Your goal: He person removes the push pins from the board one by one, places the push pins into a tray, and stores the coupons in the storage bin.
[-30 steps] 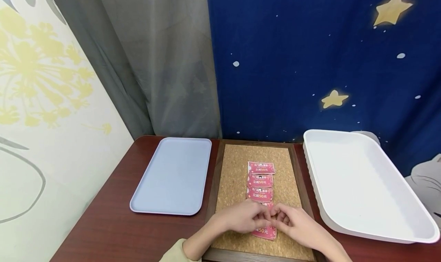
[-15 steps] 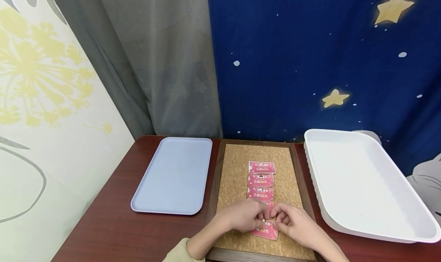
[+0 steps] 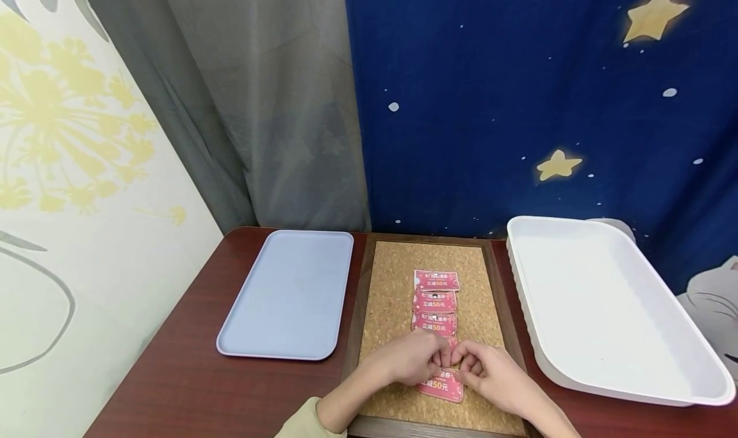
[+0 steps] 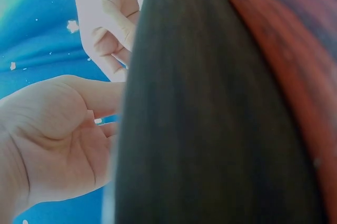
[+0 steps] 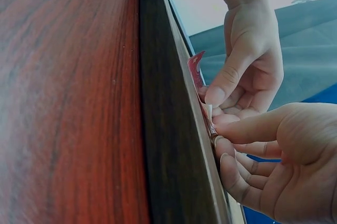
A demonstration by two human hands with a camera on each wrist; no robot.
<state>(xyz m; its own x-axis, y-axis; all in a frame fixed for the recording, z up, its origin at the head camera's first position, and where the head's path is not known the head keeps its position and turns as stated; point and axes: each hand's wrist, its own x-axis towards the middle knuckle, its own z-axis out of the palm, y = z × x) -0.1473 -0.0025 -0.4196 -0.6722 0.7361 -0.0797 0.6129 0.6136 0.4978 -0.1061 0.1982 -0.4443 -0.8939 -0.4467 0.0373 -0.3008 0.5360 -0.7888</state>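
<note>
Pink paper coupons marked 50元 run in a column down a cork board (image 3: pixel 398 265); the lowest coupon (image 3: pixel 439 387) lies under my hands. My left hand (image 3: pixel 406 359) pinches its upper edge with curled fingers. Close against it, my right hand (image 3: pixel 497 375) pinches the same edge from the right. In the right wrist view the coupon's red corner (image 5: pixel 195 71) curls off the board, and a small whitish piece (image 5: pixel 209 112) shows by the left thumb; I cannot tell whether it is paper or a pin. The fingertips hide the coupon above in part.
A pale blue tray (image 3: pixel 288 297) lies left of the board on the dark red table (image 3: pixel 173 374). To the right stands a deep white tray (image 3: pixel 611 310). The board has a raised dark wooden frame (image 3: pixel 356 310). Grey and blue curtains (image 3: pixel 438 105) hang behind.
The left fingers have shifted slightly up and left, so more of the lowest coupon shows. A small white spot at the left thumb half a second ago is now covered. The right hand barely moved.
</note>
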